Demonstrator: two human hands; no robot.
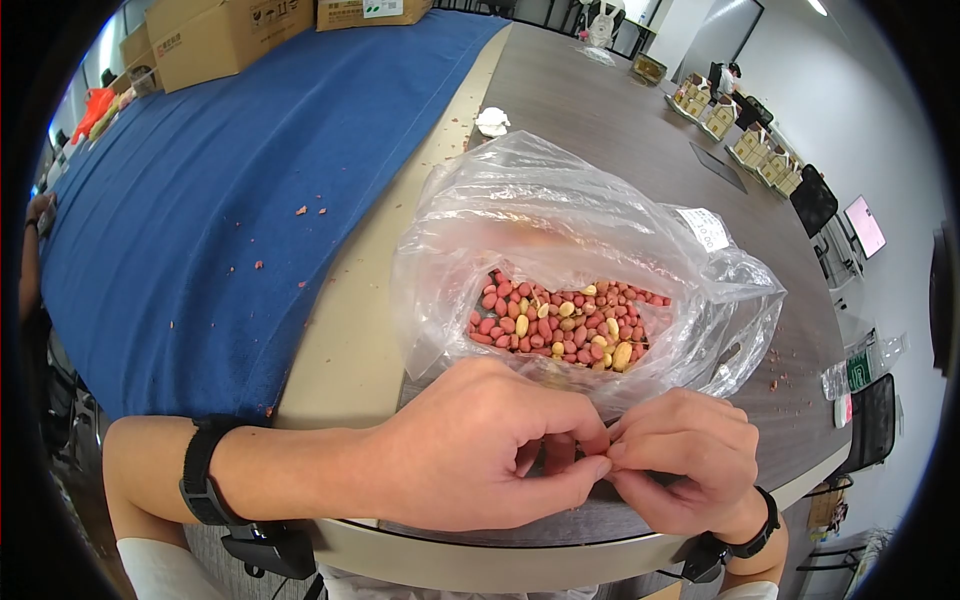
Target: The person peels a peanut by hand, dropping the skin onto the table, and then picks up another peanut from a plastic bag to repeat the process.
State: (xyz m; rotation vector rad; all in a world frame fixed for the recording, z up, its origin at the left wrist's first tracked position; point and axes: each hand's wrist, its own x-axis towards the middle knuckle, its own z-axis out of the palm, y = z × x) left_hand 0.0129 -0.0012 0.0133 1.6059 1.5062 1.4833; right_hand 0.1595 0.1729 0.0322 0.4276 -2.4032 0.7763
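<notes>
A clear plastic bag [540,200] lies open on the dark tabletop, with red-skinned and some pale peanuts [570,325] inside it. In front of the bag, near the table's front edge, my left hand [500,445] and my right hand [685,455] meet at the fingertips. Both hands are closed in a pinch. Whatever sits between the fingertips is too small and hidden to make out. A black strap circles each wrist.
A blue cloth [230,210] with reddish crumbs covers the left side. Cardboard boxes [225,40] stand at the back left. Beyond the bag is a crumpled white tissue [492,122]. A plastic bottle [862,368] is at the right edge. Another person's arm [32,255] shows far left.
</notes>
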